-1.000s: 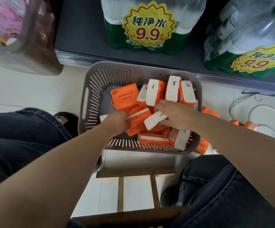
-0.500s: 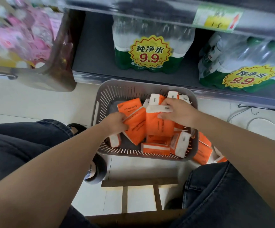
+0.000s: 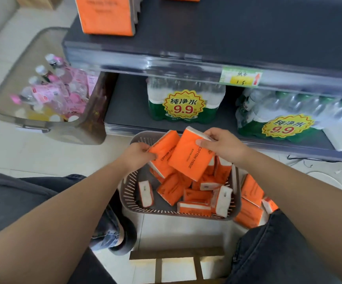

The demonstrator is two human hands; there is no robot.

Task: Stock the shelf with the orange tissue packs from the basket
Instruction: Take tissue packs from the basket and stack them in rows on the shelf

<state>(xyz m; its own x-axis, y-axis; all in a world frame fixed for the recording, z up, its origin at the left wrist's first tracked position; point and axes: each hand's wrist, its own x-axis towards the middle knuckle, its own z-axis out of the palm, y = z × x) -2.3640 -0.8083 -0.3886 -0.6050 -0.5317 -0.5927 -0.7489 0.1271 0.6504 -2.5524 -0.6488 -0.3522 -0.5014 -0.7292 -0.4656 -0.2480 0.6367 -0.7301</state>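
- Left hand (image 3: 137,155) grips one orange tissue pack (image 3: 162,152) by its edge, fingers curled round it, above the grey basket (image 3: 129,193).
- Right hand (image 3: 221,145) pinches a second pack (image 3: 188,158) at its white end — the two packs overlap.
- Loose packs (image 3: 172,191) lie in the basket; spilled packs (image 3: 250,191) sit on the pale tiled floor (image 3: 33,156) just beside its right wall.
- Upper shelf (image 3: 237,31) — dark, carrying a stocked pack (image 3: 106,15) at its left end.
- Lower shelf (image 3: 129,107) holds bottled water (image 3: 184,103).
- Clear bin (image 3: 8,111) of pink-labelled bottles stands on the floor, left.
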